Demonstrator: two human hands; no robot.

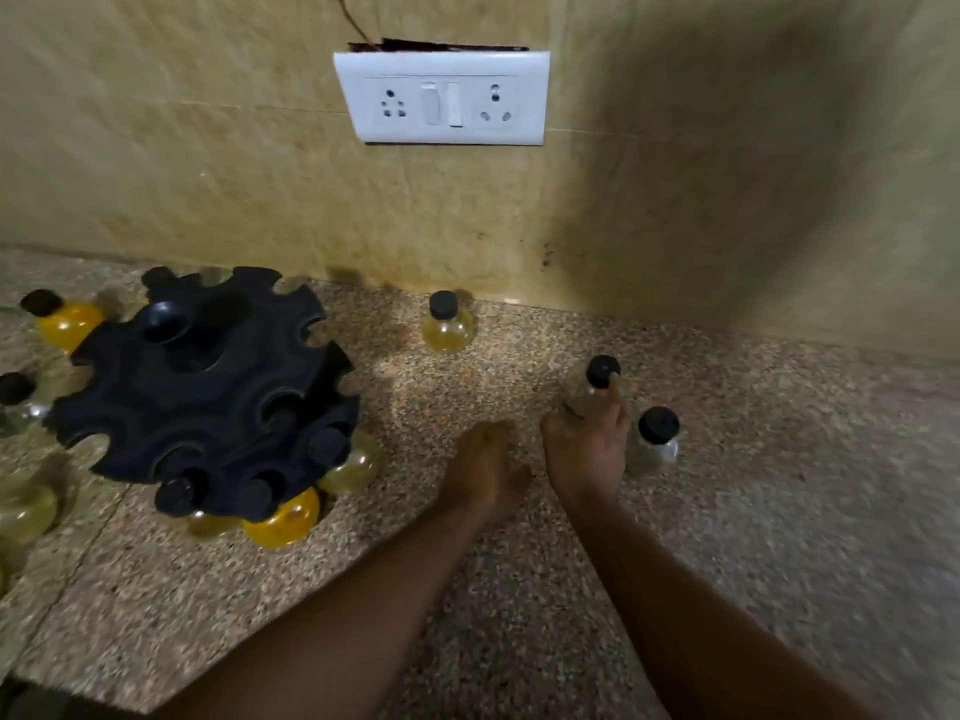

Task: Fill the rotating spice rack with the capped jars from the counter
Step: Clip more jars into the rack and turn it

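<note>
Right hand [584, 452] grips tilted jar [581, 400], cap [602, 370] toward wall [675, 200].

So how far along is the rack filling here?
Done: several capped jars sit in near slots of the rack, one an orange jar. In hand: the right hand grips a clear jar; the left hand holds nothing. Left: the jar by the wall and the jar beside the right hand stand on the counter, and several slots are empty.
</note>
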